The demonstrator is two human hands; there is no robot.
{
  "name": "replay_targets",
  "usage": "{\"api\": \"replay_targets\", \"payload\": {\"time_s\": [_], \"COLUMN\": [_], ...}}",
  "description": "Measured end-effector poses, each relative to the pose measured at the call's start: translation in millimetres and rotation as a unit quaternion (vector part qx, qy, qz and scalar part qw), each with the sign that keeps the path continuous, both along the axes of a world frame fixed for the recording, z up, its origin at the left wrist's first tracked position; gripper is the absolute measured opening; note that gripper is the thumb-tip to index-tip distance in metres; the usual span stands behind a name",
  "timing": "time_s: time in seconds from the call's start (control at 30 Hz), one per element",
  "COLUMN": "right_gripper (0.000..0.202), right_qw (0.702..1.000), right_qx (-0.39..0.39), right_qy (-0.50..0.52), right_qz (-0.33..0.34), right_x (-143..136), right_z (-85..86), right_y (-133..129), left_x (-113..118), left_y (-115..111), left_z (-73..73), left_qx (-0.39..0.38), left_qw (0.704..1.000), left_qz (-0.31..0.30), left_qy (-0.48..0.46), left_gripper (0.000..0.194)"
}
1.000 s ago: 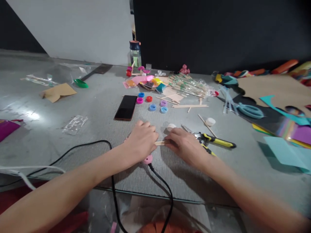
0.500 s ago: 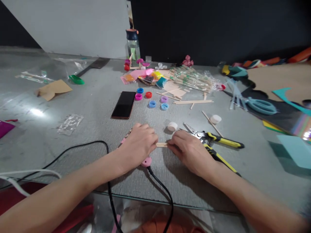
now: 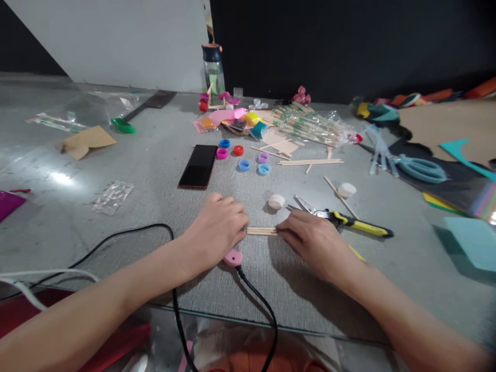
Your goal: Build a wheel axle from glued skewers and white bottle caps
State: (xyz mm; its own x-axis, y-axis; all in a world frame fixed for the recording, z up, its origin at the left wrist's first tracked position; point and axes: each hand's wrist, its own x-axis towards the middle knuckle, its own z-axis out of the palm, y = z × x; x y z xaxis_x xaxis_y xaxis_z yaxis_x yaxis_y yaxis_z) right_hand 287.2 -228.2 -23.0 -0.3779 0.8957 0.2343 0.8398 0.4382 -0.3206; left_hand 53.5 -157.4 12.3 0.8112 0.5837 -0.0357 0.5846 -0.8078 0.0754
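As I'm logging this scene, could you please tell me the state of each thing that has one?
Sticks, side by side
Left hand, curled
Right hand, fingertips on the sticks' ends
Yellow-and-black cutters, blades open
Phone, screen dark
Bottle, upright, lid on
Clear plastic packet, lying flat

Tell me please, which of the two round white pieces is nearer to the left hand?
The white piece left of the yellow-black tool; the other lies farther right, beside a single stick.
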Motion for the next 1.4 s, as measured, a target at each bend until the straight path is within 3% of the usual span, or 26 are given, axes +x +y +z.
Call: {"api": "replay_targets", "payload": {"time_s": [0.4, 0.8, 1.0, 1.4], "right_gripper": [0.012, 0.009, 0.007, 0.014], "right_qw": [1.000, 0.996, 0.998, 0.998], "right_qx": [-0.007, -0.060, -0.045, -0.037], "right_qy": [0.015, 0.058, 0.045, 0.052], "right_qz": [0.004, 0.014, 0.012, 0.021], "right_x": [-4, -4, -5, -8], "right_z": [-4.7, 9.7, 0.9, -3.7], "right_y": [1, -1, 2, 1], "left_x": [3, 4, 6, 7], "left_y": [0, 0, 1, 1], "left_z": [-4.3, -2.6, -1.0, -6.0], "left_qx": [0.006, -0.006, 0.000, -0.085], "left_qw": [1.000, 1.000, 1.000, 0.995], "left_qz": [-0.023, -0.006, -0.006, 0.008], "left_qy": [-0.019, -0.011, -0.001, -0.049], "left_gripper": [0.023, 0.018, 0.016, 0.021]}}
